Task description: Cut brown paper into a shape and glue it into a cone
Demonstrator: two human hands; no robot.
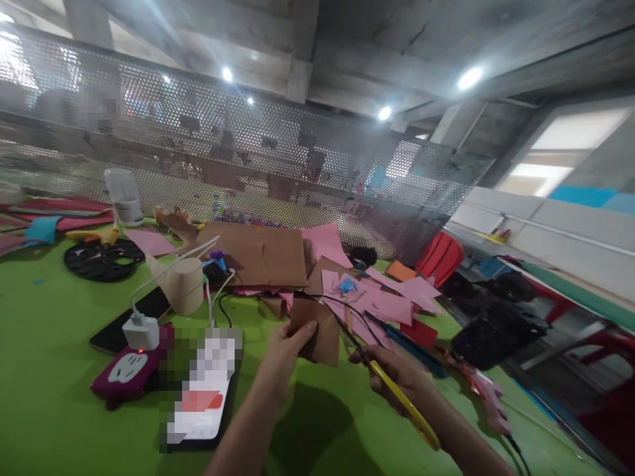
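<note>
My left hand pinches a piece of brown paper, thumb on top, above the green table. In my right hand is a pair of scissors with yellow handles. The dark blades point up and left, close to the paper's right edge; whether they touch it I cannot tell. Behind my hands lie pink paper pieces and a large sheet of brown paper.
A lit phone, a purple power strip with a white charger and a tape roll stand left. A pink glue gun lies right. A perforated metal screen borders the table's back.
</note>
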